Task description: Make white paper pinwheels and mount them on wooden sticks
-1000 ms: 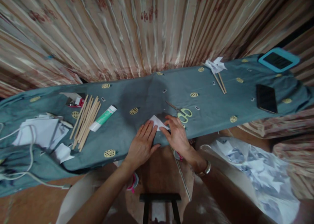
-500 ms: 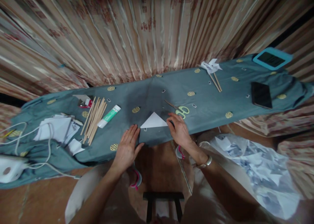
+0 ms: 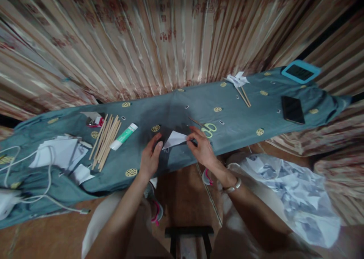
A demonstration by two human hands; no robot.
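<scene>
A white folded paper triangle (image 3: 174,139) lies near the front edge of a long table under a blue-grey cloth (image 3: 250,115). My left hand (image 3: 151,156) pinches the paper's left corner between thumb and fingers. My right hand (image 3: 201,148) grips its right corner, fingers curled. The paper looks slightly lifted between the two hands. Green-handled scissors (image 3: 207,129) lie just beyond my right hand.
To the left lie a glue tube (image 3: 124,136), a bundle of wooden sticks (image 3: 105,141), white paper sheets (image 3: 55,153) and a white cable (image 3: 42,198). To the right are a paper pinwheel on sticks (image 3: 239,83), a black phone (image 3: 292,109) and a blue tablet (image 3: 300,72). Paper scraps (image 3: 295,191) fill a bag on the floor.
My left hand has moved from flat on the cloth up to the paper's left corner. Both hands now hold the triangle, which looks narrower and raised.
</scene>
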